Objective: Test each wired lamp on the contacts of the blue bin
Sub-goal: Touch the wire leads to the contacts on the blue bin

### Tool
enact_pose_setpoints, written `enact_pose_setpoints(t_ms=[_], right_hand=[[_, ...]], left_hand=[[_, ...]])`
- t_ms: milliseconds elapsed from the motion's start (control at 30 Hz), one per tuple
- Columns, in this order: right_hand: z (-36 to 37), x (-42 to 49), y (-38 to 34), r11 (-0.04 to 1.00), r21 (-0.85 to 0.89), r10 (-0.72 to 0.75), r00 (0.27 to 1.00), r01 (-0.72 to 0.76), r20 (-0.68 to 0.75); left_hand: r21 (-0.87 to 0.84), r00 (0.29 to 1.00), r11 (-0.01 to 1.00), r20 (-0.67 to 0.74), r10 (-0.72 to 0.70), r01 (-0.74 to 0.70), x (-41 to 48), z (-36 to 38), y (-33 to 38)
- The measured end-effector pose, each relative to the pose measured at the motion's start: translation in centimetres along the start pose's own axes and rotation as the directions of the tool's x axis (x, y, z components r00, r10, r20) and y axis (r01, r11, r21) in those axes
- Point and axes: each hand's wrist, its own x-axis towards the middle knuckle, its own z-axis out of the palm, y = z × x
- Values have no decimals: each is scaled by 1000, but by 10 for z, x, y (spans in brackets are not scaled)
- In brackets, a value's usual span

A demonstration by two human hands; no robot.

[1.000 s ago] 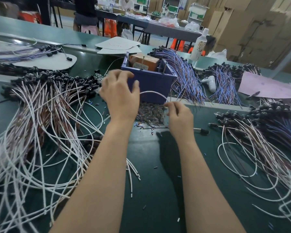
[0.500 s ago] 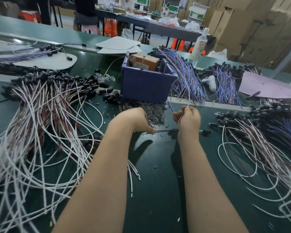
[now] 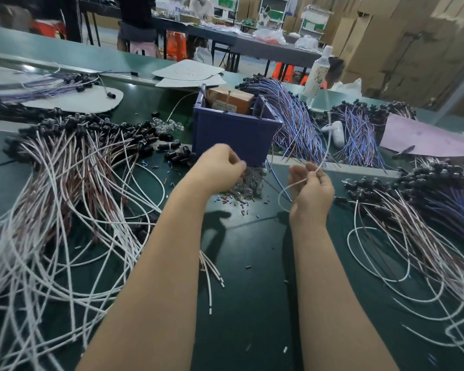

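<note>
The blue bin point(image 3: 231, 137) stands at the middle of the green table, with a brown box point(image 3: 229, 100) and thin metal pins inside. My right hand point(image 3: 310, 191) pinches a white wire point(image 3: 324, 153) that curves up past the bin's right side. My left hand point(image 3: 220, 167) hovers with curled fingers in front of the bin, over a heap of small clear bulbs point(image 3: 248, 183); what its fingertips hold is hidden.
A big tangle of white and brown wired lamps point(image 3: 73, 188) covers the left. More wired lamps point(image 3: 418, 226) lie at the right, and blue-violet bundles point(image 3: 298, 124) behind the bin. A white bottle point(image 3: 316, 73) and a pink sheet point(image 3: 423, 137) are at the back right.
My left hand came down from the bin's front to the bulb heap, then lifted slightly. My right hand rose and opened a little, with the white wire now arching up right.
</note>
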Motion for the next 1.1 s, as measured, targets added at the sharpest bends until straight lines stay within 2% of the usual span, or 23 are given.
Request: enact_pose_setpoints(t_ms=[33, 67, 133, 167, 233, 333, 400, 500, 533, 633, 700, 800, 833, 867, 900, 967, 1033, 1100], right_hand=[[1, -1, -1, 1000, 22, 13, 1000, -13, 14], [2, -2, -3, 1000, 24, 16, 999, -17, 45], [7, -7, -6, 999, -36, -1, 989, 6, 146], [10, -10, -7, 997, -75, -13, 977, 29, 212], [16, -17, -10, 990, -127, -8, 939, 55, 344], [22, -24, -15, 981, -187, 34, 895, 56, 446], [24, -25, -19, 970, -235, 47, 889, 69, 456], [29, -26, -22, 939, -326, 58, 884, 109, 465], [31, -26, -24, 915, -380, 65, 878, 138, 474], [39, -23, -30, 751, -598, 109, 840, 281, 531], [42, -22, -36, 684, -662, 205, 789, 307, 579], [44, -19, -48, 618, -738, 409, 690, 272, 597], [44, -16, -52, 585, -757, 418, 691, 291, 589], [44, -12, -54, 581, -757, 379, 725, 297, 575], [45, -6, -55, 623, -732, 293, 784, 278, 547], [51, 1, -52, 784, -592, 120, 890, 187, 440], [59, 2, -45, 896, -421, 30, 925, 143, 378], [64, 4, -38, 949, -289, -30, 947, 127, 319]], left_hand=[[-208, 998, 978, -64, -14, 0, 1, 1, 2], [-425, 992, 905, -113, -52, -1, 2, 4, 5], [-721, 975, 692, -168, -146, -20, 6, 9, 10], [-778, 965, 627, -192, -180, -38, 9, 13, 12], [-823, 954, 565, -216, -207, -63, 13, 19, 15], [-865, 969, 500, -151, -196, -34, 18, 21, 17], [-849, 981, 529, -98, -168, 6, 20, 19, 16], [-698, 986, 716, -120, -112, -4, 26, 15, 15], [-679, 988, 734, -120, -94, -13, 27, 14, 15], [-776, 999, 631, -9, -47, 23, 27, 11, 18], [-819, 999, 572, 21, -33, 36, 27, 9, 18], [-795, 997, 606, -43, -64, 5, 28, 8, 14], [-768, 995, 640, -69, -66, -10, 29, 8, 13], [-740, 994, 673, -87, -67, -20, 29, 8, 12], [-716, 994, 698, -89, -65, -19, 29, 7, 10], [-693, 999, 721, -21, -34, 10, 27, 4, 9], [-664, 995, 746, 99, 23, 48, 23, 1, 10], [-649, 981, 753, 193, 32, 103, 18, 0, 10]])
